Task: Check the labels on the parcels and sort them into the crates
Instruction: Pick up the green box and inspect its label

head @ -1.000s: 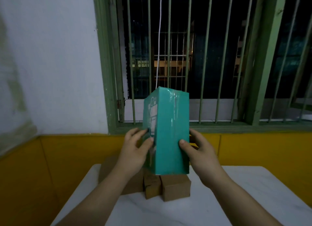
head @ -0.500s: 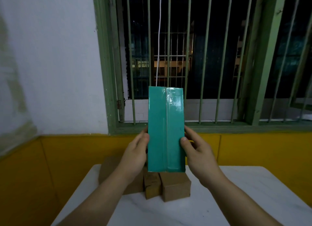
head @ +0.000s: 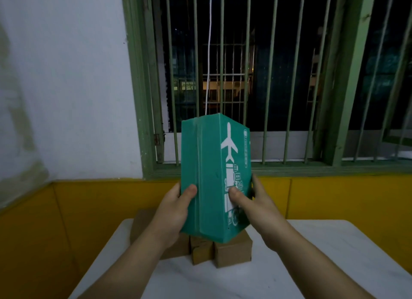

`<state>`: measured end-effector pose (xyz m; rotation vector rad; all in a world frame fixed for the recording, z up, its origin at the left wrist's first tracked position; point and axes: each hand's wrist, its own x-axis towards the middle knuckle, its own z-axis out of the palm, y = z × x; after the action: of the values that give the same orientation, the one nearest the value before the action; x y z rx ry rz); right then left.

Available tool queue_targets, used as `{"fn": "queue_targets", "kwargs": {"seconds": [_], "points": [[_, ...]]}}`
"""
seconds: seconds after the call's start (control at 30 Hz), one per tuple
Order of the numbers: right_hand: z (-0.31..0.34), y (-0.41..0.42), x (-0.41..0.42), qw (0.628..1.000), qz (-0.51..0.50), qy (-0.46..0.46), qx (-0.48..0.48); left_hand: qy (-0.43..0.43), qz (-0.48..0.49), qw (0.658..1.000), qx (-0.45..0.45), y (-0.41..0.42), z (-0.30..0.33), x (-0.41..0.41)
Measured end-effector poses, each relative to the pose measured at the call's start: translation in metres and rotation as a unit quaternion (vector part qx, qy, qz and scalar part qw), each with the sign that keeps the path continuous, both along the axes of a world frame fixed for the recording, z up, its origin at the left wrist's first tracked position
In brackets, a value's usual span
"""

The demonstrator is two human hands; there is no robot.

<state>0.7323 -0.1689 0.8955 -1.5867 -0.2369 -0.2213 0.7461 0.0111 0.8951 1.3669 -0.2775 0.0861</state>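
Teal parcel [head: 209, 176] with white plane print stands upright, raised above brown parcels [head: 231, 252].

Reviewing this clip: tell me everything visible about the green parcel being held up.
The green parcel is a tall teal box, apparently glossy cardboard or plastic-wrapped, held upright and slightly tilted above the table. One edge faces the camera, so two faces show. The right face carries white printed graphics: an airplane, vehicle shapes below it, and a narrow strip of text too small to read. A seam runs up the left face. The left hand and right hand grip its lower sides, thumbs in front. No address label shows.
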Motion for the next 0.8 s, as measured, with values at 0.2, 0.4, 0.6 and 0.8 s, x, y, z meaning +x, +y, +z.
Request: {"fn": "queue_targets", "kwargs": {"seconds": [0.2, 0.4, 0.6, 0.8], "points": [[-0.007, -0.0062, 0.001, 0.995, -0.085, -0.025, 0.037, -0.073, 0.099, 0.992, 0.017, 0.007, 0.0078, 0.004], [-0.0105, -0.0039, 0.0056, 0.99, -0.122, -0.068, -0.016, -0.028, 0.059, 0.998, 0.014, 0.0016, 0.0085, 0.0027], [-0.0087, -0.0019, 0.0033, 0.986, -0.136, -0.088, -0.034, 0.0, 0.065, 0.998, -0.006, 0.003, 0.0047, 0.0032], [-0.0017, -0.0061, -0.0002, 0.996, -0.075, -0.019, 0.052, 0.014, 0.063, 0.998, -0.008, 0.0063, 0.0002, 0.0044]]}}
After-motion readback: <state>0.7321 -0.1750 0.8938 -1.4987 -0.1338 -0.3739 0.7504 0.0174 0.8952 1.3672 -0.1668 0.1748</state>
